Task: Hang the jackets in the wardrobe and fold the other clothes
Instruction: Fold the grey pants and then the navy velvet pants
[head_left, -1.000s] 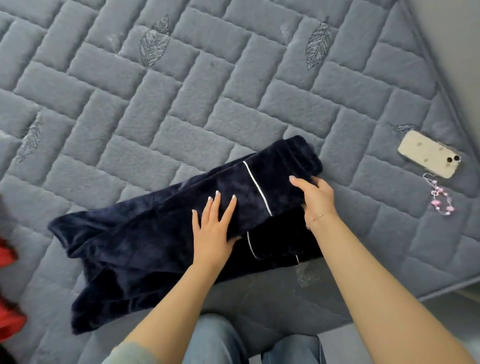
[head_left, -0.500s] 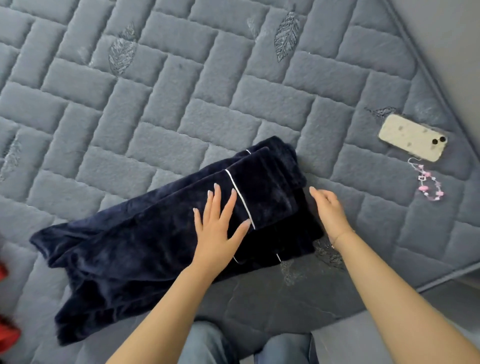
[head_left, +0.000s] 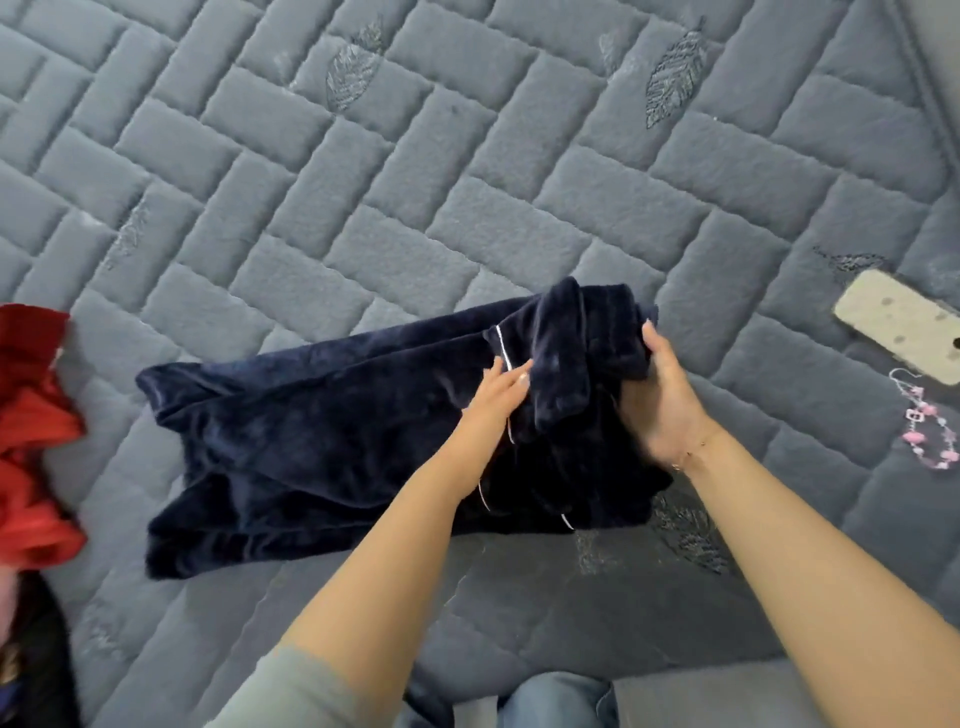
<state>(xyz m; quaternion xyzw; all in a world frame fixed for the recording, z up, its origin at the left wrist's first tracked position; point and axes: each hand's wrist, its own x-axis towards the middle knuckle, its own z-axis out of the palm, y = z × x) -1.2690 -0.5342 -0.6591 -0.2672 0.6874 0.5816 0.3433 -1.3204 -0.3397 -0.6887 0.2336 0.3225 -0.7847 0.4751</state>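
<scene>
A dark navy plush garment (head_left: 322, 436) with thin white piping lies partly folded on the grey quilted bed cover (head_left: 467, 182). Its right end is lifted and bunched between my two hands. My left hand (head_left: 496, 397) pinches the fabric by the white piping, fingers tucked into the fold. My right hand (head_left: 660, 400) grips the raised right end from the side, fingers curled round the cloth. The garment's left part lies flat toward the left.
A red garment (head_left: 36, 441) is heaped at the left edge, with dark clothing (head_left: 31, 665) below it. A phone (head_left: 898, 325) and a pink bead strap (head_left: 930, 436) lie at the right. The bed's edge runs along the bottom by my knees (head_left: 556, 701).
My left hand went from pressing flat on the garment to pinching it. My right hand came back and took hold of the right end, which is now lifted and bunched.
</scene>
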